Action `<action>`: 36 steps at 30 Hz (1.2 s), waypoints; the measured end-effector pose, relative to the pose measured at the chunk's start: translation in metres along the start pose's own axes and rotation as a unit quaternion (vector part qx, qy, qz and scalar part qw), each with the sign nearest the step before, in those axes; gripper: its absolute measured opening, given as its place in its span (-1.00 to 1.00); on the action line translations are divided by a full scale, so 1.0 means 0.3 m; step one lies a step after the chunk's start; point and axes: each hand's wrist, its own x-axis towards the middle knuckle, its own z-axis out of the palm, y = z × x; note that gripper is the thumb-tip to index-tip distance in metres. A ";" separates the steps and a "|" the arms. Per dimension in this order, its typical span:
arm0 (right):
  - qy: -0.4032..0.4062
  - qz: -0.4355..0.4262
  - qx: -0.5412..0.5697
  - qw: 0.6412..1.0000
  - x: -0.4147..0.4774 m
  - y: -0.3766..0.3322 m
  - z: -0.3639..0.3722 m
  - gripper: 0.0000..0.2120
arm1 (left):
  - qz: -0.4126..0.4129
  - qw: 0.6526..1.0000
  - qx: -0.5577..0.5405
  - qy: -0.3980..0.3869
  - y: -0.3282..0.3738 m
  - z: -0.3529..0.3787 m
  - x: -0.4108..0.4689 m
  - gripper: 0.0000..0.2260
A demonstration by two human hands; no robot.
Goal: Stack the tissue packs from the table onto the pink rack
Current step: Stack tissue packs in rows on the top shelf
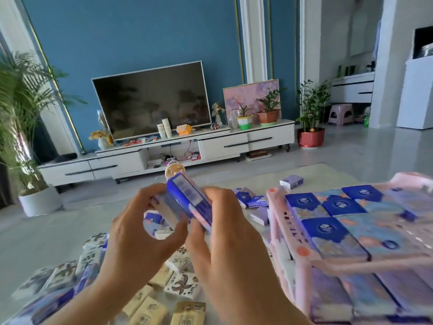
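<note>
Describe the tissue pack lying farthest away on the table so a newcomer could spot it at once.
Find the pink rack on the right, loaded with blue packs. Just beyond its far left corner, toward the TV stand, a small pale purple tissue pack lies on the table. It sits alone, farther off than the cluster of packs beside the rack's left rail.

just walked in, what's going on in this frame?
A person holds a blue tissue pack up in front of them with both hands, left hand and right hand, fingers curled round it, above the table. On the right, the pink rack already has packs lying flat on its top shelf and more on the shelf below. Many loose packs lie on the table, so the stacking is partway done.
</note>
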 end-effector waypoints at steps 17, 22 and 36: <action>0.091 0.157 -0.216 0.959 -0.087 0.553 -0.778 -0.68 | 0.022 0.994 -0.103 0.006 0.689 0.614 -0.139 -0.59; -0.002 0.130 -0.247 0.960 -0.108 0.609 -0.775 -0.73 | 0.071 0.994 0.084 0.008 0.717 0.691 -0.191 -0.53; -0.183 0.230 -0.206 0.933 -0.115 0.597 -0.780 -0.44 | 0.045 0.997 0.058 -0.007 0.732 0.724 -0.220 -0.73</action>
